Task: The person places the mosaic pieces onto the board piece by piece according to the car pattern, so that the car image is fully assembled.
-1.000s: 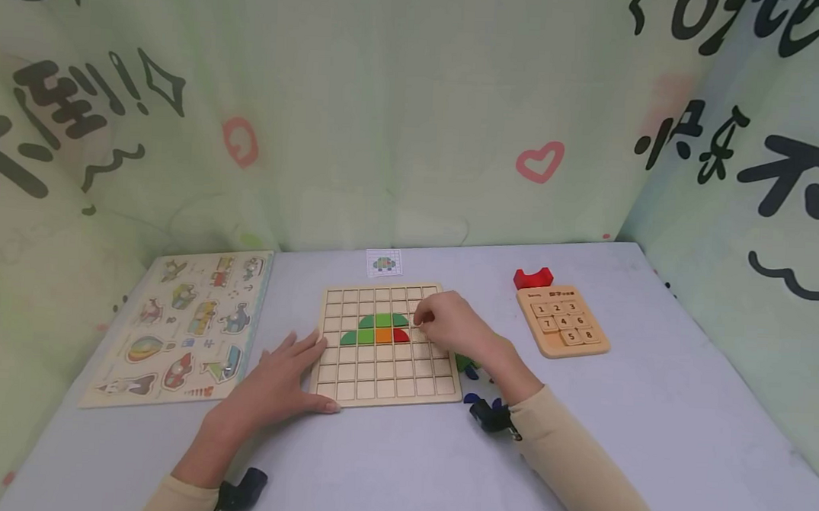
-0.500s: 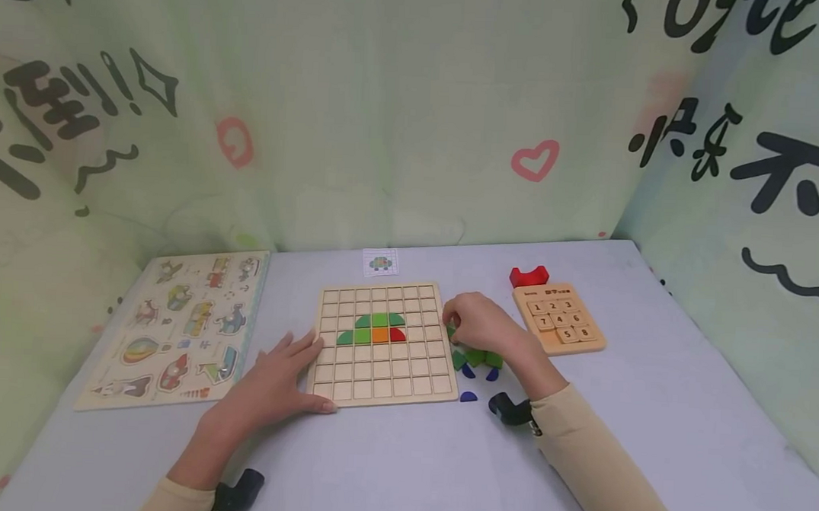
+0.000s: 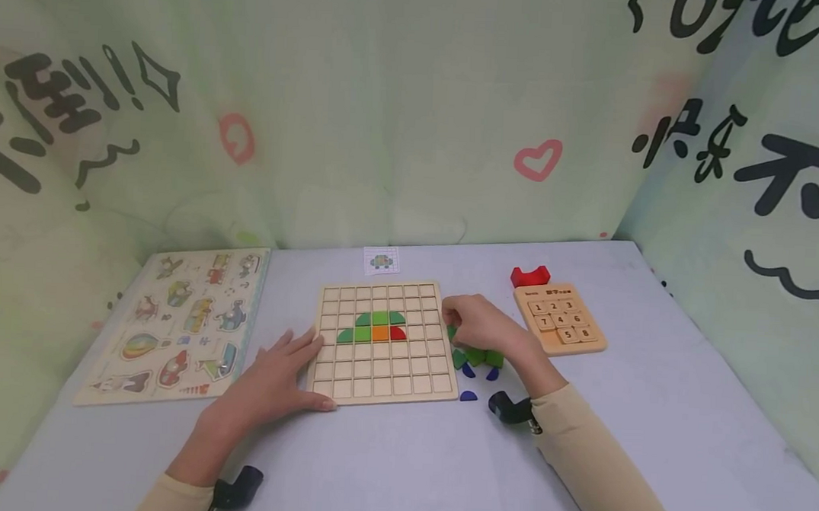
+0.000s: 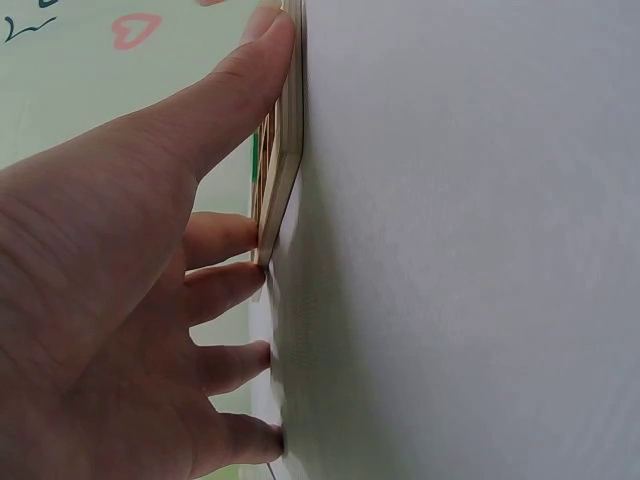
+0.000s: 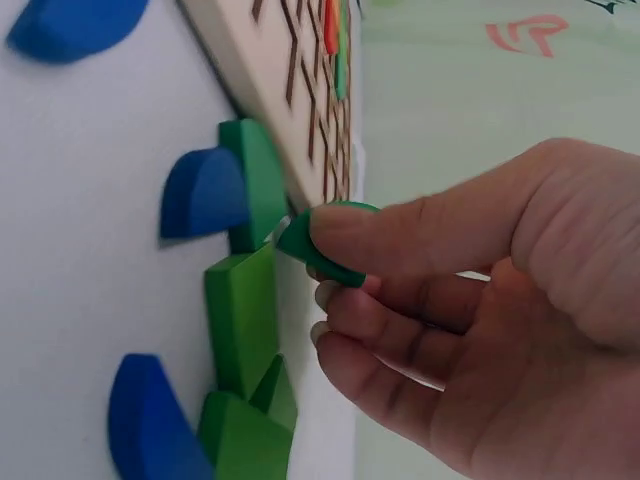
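Observation:
A wooden grid board (image 3: 383, 388) lies on the table with green, orange and red pieces (image 3: 380, 333) in its middle cells. My left hand (image 3: 273, 383) rests at the board's near left corner, fingers spread; in the left wrist view the thumb touches the board's edge. Just off the board's right side, my right hand (image 3: 485, 325) pinches a green block (image 5: 345, 255) with a curved edge between thumb and fingers. Under and beside it lie loose green blocks (image 5: 242, 320) and blue curved blocks (image 5: 203, 195).
Behind the board lies a small printed card (image 3: 382, 261). A picture puzzle board (image 3: 180, 325) is on the left. To the right are a wooden number puzzle (image 3: 560, 319) and a red notched block (image 3: 530, 276). Curtains (image 3: 387, 132) stand behind and at the sides.
My right hand has moved right, from over the board to the loose blocks beside it, and now holds a green block. My left hand stays at the board's corner.

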Demonstrator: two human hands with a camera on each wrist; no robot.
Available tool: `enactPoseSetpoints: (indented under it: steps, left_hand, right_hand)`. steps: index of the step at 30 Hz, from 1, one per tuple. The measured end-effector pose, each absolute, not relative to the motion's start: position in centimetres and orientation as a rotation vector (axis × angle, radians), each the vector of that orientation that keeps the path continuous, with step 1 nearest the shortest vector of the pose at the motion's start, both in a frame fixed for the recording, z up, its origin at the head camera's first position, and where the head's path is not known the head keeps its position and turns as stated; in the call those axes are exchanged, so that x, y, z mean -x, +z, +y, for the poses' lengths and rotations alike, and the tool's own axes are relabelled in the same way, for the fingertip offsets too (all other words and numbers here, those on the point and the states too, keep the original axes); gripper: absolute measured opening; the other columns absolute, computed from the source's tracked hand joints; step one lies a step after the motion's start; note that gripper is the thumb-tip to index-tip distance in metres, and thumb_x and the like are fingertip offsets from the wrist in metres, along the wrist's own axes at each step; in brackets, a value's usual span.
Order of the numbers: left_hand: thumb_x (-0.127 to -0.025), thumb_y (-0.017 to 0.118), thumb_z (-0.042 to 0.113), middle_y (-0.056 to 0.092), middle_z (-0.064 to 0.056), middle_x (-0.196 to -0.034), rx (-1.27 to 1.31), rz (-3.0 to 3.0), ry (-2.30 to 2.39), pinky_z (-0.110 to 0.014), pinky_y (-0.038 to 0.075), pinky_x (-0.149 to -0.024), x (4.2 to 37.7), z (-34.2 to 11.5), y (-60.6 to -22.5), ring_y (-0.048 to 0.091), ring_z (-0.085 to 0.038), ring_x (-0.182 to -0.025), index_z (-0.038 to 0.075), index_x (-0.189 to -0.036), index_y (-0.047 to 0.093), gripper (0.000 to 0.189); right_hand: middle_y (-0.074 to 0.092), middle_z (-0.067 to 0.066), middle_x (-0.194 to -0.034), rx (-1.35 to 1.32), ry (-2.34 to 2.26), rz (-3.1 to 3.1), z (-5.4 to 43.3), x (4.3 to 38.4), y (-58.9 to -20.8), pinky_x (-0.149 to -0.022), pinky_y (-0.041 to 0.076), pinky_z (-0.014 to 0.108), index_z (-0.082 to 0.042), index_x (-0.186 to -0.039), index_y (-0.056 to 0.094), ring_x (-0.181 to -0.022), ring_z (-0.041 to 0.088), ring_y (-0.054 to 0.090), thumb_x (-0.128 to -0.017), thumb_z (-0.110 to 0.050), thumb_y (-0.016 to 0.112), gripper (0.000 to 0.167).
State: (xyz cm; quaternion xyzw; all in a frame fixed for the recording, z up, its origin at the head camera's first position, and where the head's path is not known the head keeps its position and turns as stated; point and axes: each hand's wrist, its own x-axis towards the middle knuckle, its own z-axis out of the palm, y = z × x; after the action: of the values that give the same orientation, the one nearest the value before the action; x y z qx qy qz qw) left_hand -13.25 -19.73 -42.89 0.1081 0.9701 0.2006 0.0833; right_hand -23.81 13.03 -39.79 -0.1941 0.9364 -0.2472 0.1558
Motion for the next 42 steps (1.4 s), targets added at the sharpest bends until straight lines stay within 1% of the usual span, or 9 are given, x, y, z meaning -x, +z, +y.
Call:
enactPoseSetpoints:
  steps: [4, 7, 11, 17, 23, 29, 33, 38, 42]
  left_hand:
    - [-0.067, 0.078, 0.069, 0.028, -0.011, -0.164, -0.321, 2.896, 0.595, -0.076, 0.017, -0.113, 13.2, -19.8, -42.8, 0.018, -0.047, -0.151, 0.012, -0.153, 0.040, 0.110]
    - [-0.067, 0.078, 0.069, 0.029, -0.011, -0.164, -0.319, 2.896, 0.598, -0.077, 0.017, -0.113, 13.2, -19.9, -42.8, 0.018, -0.048, -0.151, 0.012, -0.153, 0.040, 0.109]
    - [-0.068, 0.077, 0.069, 0.029, -0.011, -0.164, -0.319, 2.895, 0.596, -0.077, 0.017, -0.112, 13.3, -19.9, -42.9, 0.019, -0.048, -0.151, 0.012, -0.153, 0.039, 0.109]
    - [-0.067, 0.077, 0.069, 0.028, -0.010, -0.164, -0.315, 2.893, 0.591, -0.077, 0.017, -0.113, 13.4, -19.9, -43.0, 0.018, -0.047, -0.151, 0.012, -0.153, 0.039, 0.110]
    - [-0.067, 0.077, 0.070, 0.029, -0.010, -0.164, -0.320, 2.896, 0.589, -0.077, 0.016, -0.113, 13.5, -19.8, -43.3, 0.018, -0.046, -0.151, 0.013, -0.153, 0.039, 0.110]
    - [-0.067, 0.077, 0.070, 0.029, -0.010, -0.164, -0.318, 2.892, 0.583, -0.076, 0.016, -0.113, 13.4, -19.7, -43.3, 0.018, -0.046, -0.152, 0.013, -0.153, 0.039, 0.110]
    - [-0.067, 0.077, 0.070, 0.028, -0.009, -0.164, -0.303, 2.882, 0.576, -0.075, 0.015, -0.114, 13.4, -19.6, -43.1, 0.016, -0.046, -0.152, 0.014, -0.154, 0.037, 0.111]
    - [-0.068, 0.078, 0.068, 0.029, -0.010, -0.164, -0.301, 2.887, 0.574, -0.076, 0.015, -0.114, 13.4, -19.6, -42.9, 0.017, -0.046, -0.152, 0.013, -0.154, 0.038, 0.109]
    - [-0.068, 0.079, 0.067, 0.029, -0.011, -0.164, -0.304, 2.886, 0.580, -0.076, 0.015, -0.114, 13.4, -19.7, -42.9, 0.017, -0.047, -0.151, 0.012, -0.153, 0.038, 0.109]
  right_hand:
    - [0.058, 0.007, -0.082, 0.562, -0.768, 2.714, 12.7, 23.7, -39.4, -0.060, 0.044, 0.027, -0.007, -0.102, 0.065, -0.075, 0.021, 0.053, -0.085, 0.006, 0.062, 0.021]
    - [0.065, 0.006, -0.090, 0.547, -0.829, 2.737, 12.3, 23.6, -39.2, -0.069, 0.049, 0.030, -0.010, -0.107, 0.070, -0.083, 0.022, 0.056, -0.089, 0.003, 0.059, 0.025]
    - [0.069, 0.006, -0.091, 0.532, -0.939, 2.746, 11.7, 23.6, -39.3, -0.077, 0.050, 0.031, -0.009, -0.095, 0.071, -0.087, 0.022, 0.058, -0.089, 0.000, 0.062, 0.015]
    - [0.066, 0.005, -0.086, 0.532, -1.048, 2.735, 10.9, 23.6, -39.9, -0.071, 0.049, 0.028, -0.008, -0.086, 0.070, -0.081, 0.020, 0.056, -0.086, 0.001, 0.065, 0.011]
    - [0.064, 0.005, -0.082, 0.520, -1.054, 2.790, 10.0, 23.4, -40.6, -0.069, 0.048, 0.028, -0.007, -0.087, 0.069, -0.079, 0.021, 0.056, -0.088, 0.000, 0.066, 0.007]
    - [0.064, 0.004, -0.077, 0.545, -0.949, 2.841, 9.2, 23.0, -40.9, -0.060, 0.044, 0.025, -0.007, -0.088, 0.070, -0.071, 0.019, 0.054, -0.089, -0.003, 0.069, 0.004]
    - [0.067, 0.002, -0.078, 0.598, -0.854, 2.838, 9.0, 22.8, -41.0, -0.060, 0.045, 0.025, -0.008, -0.088, 0.072, -0.070, 0.017, 0.054, -0.089, -0.006, 0.071, 0.002]
    - [0.068, 0.001, -0.077, 0.673, -0.811, 2.806, 8.9, 22.7, -41.2, -0.063, 0.047, 0.025, -0.011, -0.080, 0.073, -0.069, 0.017, 0.054, -0.089, -0.006, 0.071, 0.011]
    - [0.068, 0.001, -0.080, 0.694, -0.808, 2.779, 9.1, 22.9, -41.1, -0.064, 0.048, 0.025, -0.011, -0.083, 0.075, -0.072, 0.016, 0.055, -0.090, -0.004, 0.068, 0.012]
